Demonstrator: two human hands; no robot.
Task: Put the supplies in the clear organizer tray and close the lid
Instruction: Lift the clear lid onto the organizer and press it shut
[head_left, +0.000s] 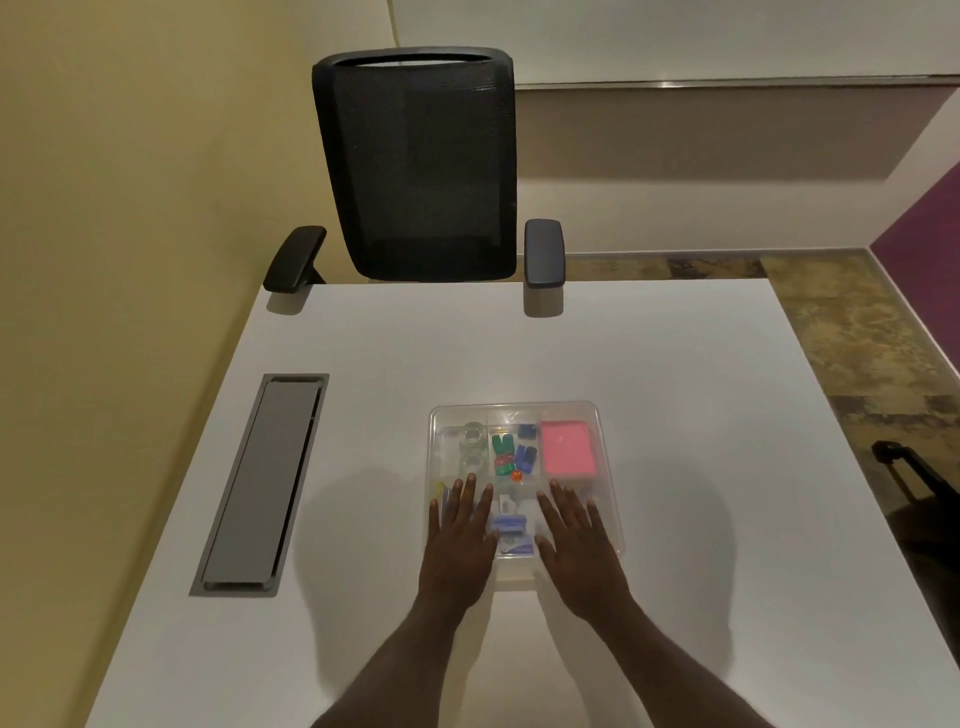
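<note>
A clear organizer tray (602, 415) is seen on the white desk (363, 415), in front of the person. The lid appears to be on top of it. Both hands are laid flat on the near part of the lid, fingers spread, with nothing held. The left hand (460, 540) is on the near left corner and the right hand (579, 545) on the near right. Inside, a pink pad (567, 448), blue and green clips (511, 452) and a small orange ball (516, 475) are seen.

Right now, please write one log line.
left hand: flat on lid | right hand: flat on lid | organizer tray: supplies inside
</note>
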